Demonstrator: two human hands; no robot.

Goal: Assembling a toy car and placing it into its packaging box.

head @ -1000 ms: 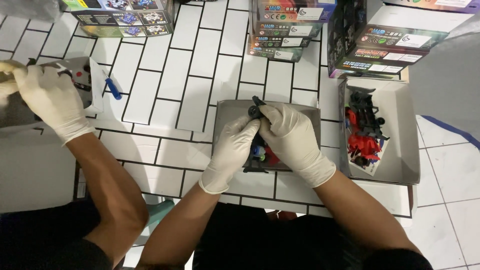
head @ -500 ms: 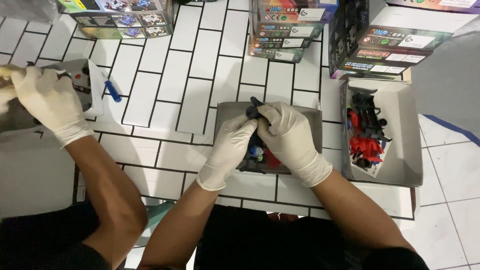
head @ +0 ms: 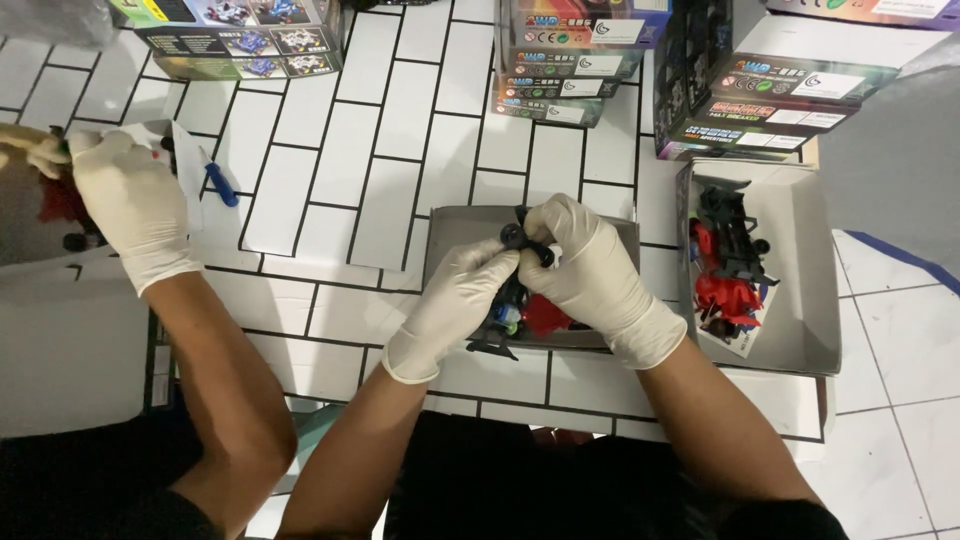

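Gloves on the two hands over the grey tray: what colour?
White, both the left hand and right hand; head view.

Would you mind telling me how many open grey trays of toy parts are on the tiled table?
2: one grey tray beneath the person's left hand and right hand, another tray to their right holding red and black parts. The co-worker's glove may hide more at left.

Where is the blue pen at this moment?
In the head view the blue pen lies on the white tiled floor at upper left, just right of the co-worker's gloved hand.
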